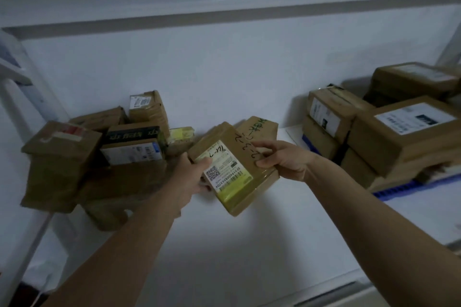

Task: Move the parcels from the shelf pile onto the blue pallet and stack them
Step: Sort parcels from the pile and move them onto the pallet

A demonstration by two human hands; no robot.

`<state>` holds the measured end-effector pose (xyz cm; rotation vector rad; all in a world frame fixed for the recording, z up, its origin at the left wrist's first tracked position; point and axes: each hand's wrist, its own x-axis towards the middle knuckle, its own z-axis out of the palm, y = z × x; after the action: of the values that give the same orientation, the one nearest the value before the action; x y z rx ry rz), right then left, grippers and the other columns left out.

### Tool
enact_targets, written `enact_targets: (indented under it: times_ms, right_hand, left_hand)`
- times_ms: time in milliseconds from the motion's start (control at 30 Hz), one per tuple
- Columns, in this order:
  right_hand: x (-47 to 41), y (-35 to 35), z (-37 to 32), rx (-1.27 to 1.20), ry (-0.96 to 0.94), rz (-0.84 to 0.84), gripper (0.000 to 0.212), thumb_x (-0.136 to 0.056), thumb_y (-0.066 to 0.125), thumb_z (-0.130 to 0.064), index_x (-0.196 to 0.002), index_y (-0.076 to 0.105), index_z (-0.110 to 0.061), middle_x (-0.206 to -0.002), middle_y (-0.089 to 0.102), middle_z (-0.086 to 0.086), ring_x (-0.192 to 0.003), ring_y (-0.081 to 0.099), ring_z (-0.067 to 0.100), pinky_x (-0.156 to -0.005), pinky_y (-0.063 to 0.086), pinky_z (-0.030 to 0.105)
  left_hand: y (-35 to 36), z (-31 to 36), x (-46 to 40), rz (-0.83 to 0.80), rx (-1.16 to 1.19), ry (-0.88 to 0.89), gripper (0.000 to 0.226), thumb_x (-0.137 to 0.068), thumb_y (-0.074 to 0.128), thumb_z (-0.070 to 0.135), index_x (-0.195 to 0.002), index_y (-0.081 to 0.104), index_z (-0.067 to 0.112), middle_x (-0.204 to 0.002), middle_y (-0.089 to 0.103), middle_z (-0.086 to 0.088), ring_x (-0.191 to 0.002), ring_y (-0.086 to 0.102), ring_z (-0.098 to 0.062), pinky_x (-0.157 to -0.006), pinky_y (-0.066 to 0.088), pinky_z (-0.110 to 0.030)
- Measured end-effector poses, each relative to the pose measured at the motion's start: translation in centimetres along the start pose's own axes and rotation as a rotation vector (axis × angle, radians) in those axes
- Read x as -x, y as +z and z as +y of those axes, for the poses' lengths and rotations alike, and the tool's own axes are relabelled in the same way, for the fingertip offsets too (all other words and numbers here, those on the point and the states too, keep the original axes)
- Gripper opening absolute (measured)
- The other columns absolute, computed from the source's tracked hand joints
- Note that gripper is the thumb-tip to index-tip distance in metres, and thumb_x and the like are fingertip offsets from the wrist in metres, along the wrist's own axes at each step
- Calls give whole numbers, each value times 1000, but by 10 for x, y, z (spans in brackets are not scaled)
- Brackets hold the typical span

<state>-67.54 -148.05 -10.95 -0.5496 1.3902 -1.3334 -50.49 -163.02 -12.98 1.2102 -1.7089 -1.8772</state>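
I hold a brown taped parcel (234, 169) with a yellow-green label and a QR code above the white shelf, tilted. My left hand (192, 177) grips its left edge, thumb on the label. My right hand (282, 157) grips its right edge, fingers curled over the top. To the left lies the pile of parcels (99, 152), several brown boxes jumbled against the wall. Right behind the held one, another parcel with green writing (259, 127) leans. On the right, the blue pallet (399, 190) carries several stacked brown parcels (399, 132).
The white shelf surface (249, 244) stretches between pile and pallet. A white wall (224, 70) closes the back, and a shelf board runs overhead. A white upright post (15, 97) stands at the left edge.
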Motion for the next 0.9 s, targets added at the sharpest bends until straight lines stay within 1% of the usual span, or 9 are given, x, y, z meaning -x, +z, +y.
enact_targets:
  times_ms: [100,200,300,400,467,567,700,800,900]
  right_hand:
    - [16,-3,-7,-50,-72,60,59,-83,50,20,-136,44,-6,-109,67,13,-95,65,26,-77,59,31]
    - [32,-10,-11,-103,-155,162,62,-83,51,19,-139,43,-6,-113,64,18,-95,64,27,-80,58,33]
    - [47,-15,-11,-157,-236,280,62,-85,51,17,-140,42,-8,-123,60,23,-104,61,32,-94,51,42]
    - [63,-15,-12,-171,-328,371,52,-89,46,15,-134,45,-11,-114,64,13,-100,63,27,-91,52,39]
    - [73,-16,-13,-106,-367,391,46,-91,41,13,-128,50,-13,-116,64,10,-104,62,27,-93,51,39]
    - [92,-25,-18,-50,-388,430,43,-94,38,10,-123,52,-18,-119,64,12,-110,61,29,-93,51,39]
    - [125,-53,-28,5,-416,470,46,-96,39,5,-132,46,-21,-124,62,12,-114,60,28,-97,49,38]
    - [155,-87,-41,98,-428,499,48,-95,40,3,-137,44,-22,-125,62,9,-117,57,26,-105,43,44]
    - [194,-127,-63,141,-450,545,46,-95,39,4,-136,46,-16,-125,62,10,-117,57,27,-101,46,42]
  left_hand:
    - [19,7,0,-99,56,18,31,-92,62,11,-120,49,8,-106,69,-14,-90,69,-30,-68,58,-48]
    - [38,15,2,-235,61,41,31,-91,63,14,-120,50,14,-109,69,-9,-93,68,-28,-69,58,-49]
    - [51,21,4,-411,-26,123,49,-84,72,16,-126,48,26,-119,65,-1,-105,64,-27,-78,56,-54]
    - [62,31,7,-548,-128,186,75,-70,84,15,-130,43,33,-122,65,5,-112,61,-22,-87,53,-56]
    - [71,40,14,-585,-200,247,89,-61,88,15,-131,38,37,-119,65,9,-111,61,-17,-91,52,-53]
    - [92,54,27,-613,-228,319,93,-64,85,1,-133,33,34,-120,63,9,-112,60,-13,-94,51,-40]
    - [132,70,44,-637,-262,388,93,-65,81,-6,-134,32,33,-121,61,9,-107,58,-6,-85,50,-23]
    - [174,83,59,-651,-226,412,99,-65,81,-8,-139,28,31,-124,59,6,-109,58,-10,-75,55,-21]
    - [224,102,76,-671,-218,437,104,-58,87,0,-140,31,28,-124,61,4,-112,59,-16,-91,54,-37]
